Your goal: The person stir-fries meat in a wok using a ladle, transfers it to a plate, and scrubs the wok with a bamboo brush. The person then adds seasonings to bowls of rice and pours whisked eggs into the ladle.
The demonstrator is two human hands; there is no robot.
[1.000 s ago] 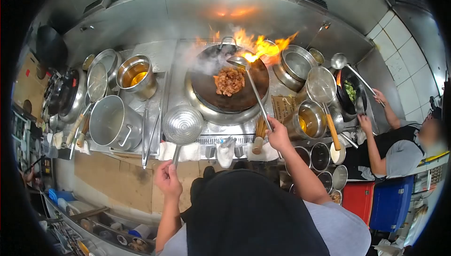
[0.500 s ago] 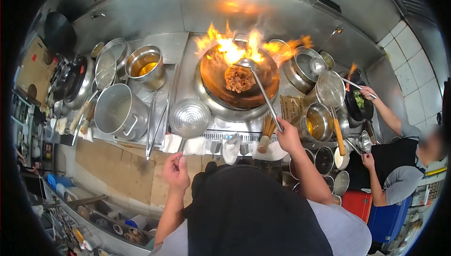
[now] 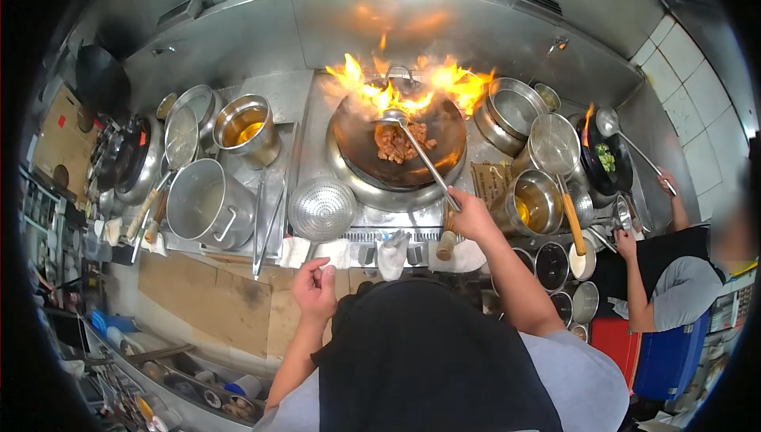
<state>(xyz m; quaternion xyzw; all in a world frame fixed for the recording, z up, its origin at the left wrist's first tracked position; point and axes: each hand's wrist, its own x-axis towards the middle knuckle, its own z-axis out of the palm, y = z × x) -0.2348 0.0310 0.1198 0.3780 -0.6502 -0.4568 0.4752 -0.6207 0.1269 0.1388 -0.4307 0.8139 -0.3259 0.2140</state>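
My right hand (image 3: 473, 216) is closed around the handle of a long metal ladle (image 3: 428, 164). Its bowl rests at the far side of a large wok (image 3: 357, 151), against browned pieces of meat (image 3: 396, 145). Tall flames (image 3: 388, 97) rise along the wok's far rim. My left hand (image 3: 315, 292) grips the thin handle of a perforated skimmer (image 3: 322, 208), whose round head lies flat over the front of the stove, left of the wok.
A deep pot (image 3: 202, 206) and a pot of yellow oil (image 3: 246, 135) stand left. Another oil pot (image 3: 529, 202) and a wire strainer (image 3: 553, 144) are right. At far right a co-worker's hand (image 3: 667, 184) holds a ladle near a smaller wok (image 3: 622, 166) of green vegetables.
My right hand and the ladle have shifted left, and the meat has spread out in the wok. The flames have changed shape. The co-worker's ladle has swung right. My left hand stays at the skimmer.
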